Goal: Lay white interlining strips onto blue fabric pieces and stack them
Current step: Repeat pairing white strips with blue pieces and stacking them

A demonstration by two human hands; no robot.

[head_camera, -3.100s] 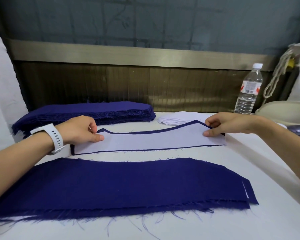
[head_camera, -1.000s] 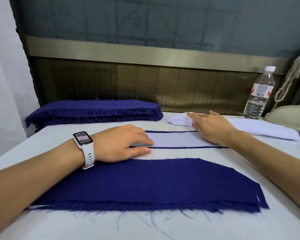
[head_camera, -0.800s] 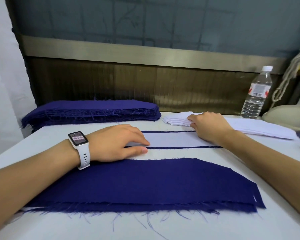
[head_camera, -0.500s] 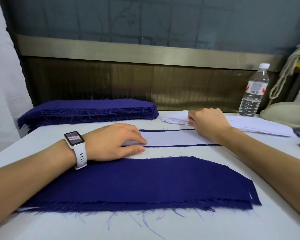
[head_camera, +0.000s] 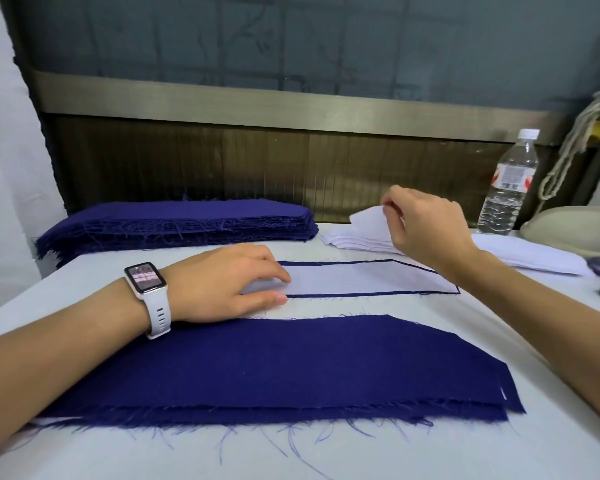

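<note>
Right hand (head_camera: 426, 230) is pinching the top interlining strip (head_camera: 368, 220) by its raised left corner; probably limp, light, clingy. Left hand (head_camera: 222, 285), fingers flat, is pressing the laid strip (head_camera: 354, 280).

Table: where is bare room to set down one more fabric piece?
Bare table runs along the near edge, below the near blue pieces, and at the right beside them. Only a narrow gap lies between them and the interlined piece. The back is crowded: blue stack, white strips, bottle.
</note>
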